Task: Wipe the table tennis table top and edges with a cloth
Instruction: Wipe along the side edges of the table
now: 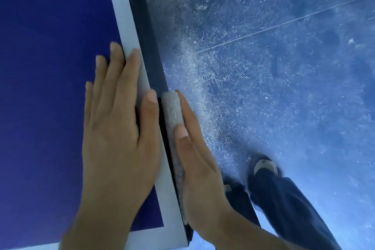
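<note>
Head view: the cloth (172, 109) is pressed flat against the counter's dark side edge (146, 32) by the straight fingers of the right hand (194, 158), just beside the near corner. The left hand (115, 128) is laid flat, fingers extended, on the counter (50, 67) top beside that edge. Even pressure should probably be kept while the cloth is slid along the edge.

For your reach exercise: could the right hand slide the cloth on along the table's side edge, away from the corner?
Probably yes. The right hand presses the cloth flat against the dark side edge, which runs on bare ahead; the left hand lies on top, out of the way.
</note>
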